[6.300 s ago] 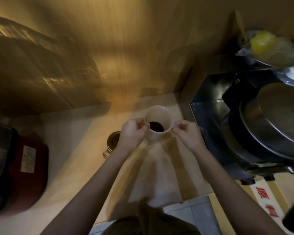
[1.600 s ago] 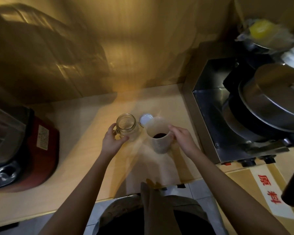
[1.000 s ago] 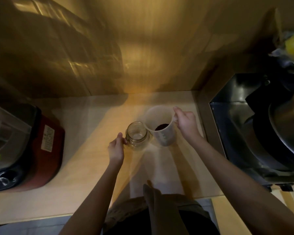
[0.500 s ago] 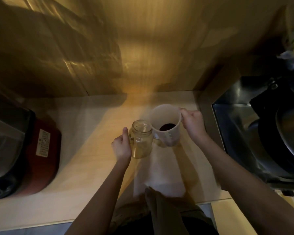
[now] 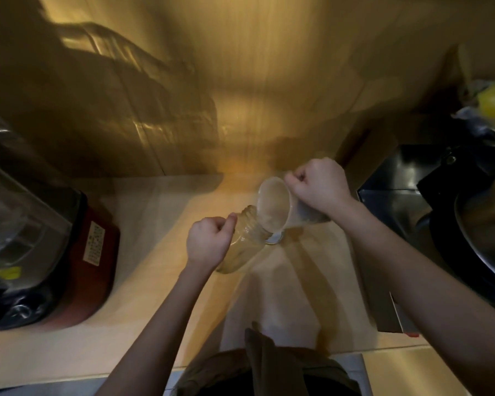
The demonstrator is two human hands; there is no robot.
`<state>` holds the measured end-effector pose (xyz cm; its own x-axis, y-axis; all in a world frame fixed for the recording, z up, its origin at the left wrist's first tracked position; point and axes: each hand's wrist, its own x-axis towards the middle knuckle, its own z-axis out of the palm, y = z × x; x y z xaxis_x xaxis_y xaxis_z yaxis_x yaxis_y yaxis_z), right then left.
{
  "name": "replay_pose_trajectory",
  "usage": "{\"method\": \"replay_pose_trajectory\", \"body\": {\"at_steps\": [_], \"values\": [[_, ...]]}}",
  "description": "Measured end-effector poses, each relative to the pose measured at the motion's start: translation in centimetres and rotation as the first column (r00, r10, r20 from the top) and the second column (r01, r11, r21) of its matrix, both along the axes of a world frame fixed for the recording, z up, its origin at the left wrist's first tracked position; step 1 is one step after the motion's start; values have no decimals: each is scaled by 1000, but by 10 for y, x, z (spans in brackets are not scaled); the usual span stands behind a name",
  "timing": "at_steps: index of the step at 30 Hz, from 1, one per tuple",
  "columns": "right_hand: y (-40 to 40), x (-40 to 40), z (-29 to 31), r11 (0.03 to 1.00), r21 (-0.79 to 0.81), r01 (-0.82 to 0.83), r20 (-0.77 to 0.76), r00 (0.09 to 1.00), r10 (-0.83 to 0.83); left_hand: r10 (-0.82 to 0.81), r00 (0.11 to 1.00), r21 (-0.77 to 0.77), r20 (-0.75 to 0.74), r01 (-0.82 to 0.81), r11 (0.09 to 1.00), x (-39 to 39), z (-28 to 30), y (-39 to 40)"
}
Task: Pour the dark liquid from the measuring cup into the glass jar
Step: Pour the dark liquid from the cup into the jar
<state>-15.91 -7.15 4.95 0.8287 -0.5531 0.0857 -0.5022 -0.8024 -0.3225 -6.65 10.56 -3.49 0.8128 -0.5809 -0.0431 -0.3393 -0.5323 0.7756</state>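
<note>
right hand grasps cup, tipped hard left, lip at jar mouth | left hand grips jar, tilted | counter back-right corner

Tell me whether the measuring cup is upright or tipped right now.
Tipped. The measuring cup lies nearly sideways in the right hand, its open mouth facing the glass jar.

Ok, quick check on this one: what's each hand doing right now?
Left hand: closed around the glass jar, holding it tilted.
Right hand: closed on the measuring cup, tipped toward the jar's mouth.
</note>
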Motion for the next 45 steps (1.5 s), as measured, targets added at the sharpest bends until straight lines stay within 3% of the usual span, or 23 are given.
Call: {"method": "replay_pose_trajectory", "body": {"at_steps": [6,16,23,45], "values": [[15,9,21,937,-220,-270,-132,960,246,51,998,17,34,-52,999,-13,8,4],[18,4,34,838,-372,-399,-169,917,361,114,993,-39,7,-114,993,-28,14,4],[20,7,36,840,-436,-323,-7,934,356,122,992,-61,5,-122,991,-28,19,4],[20,21,33,769,-531,-357,87,880,468,146,988,-136,-52,-152,979,-24,16,-2]]}}
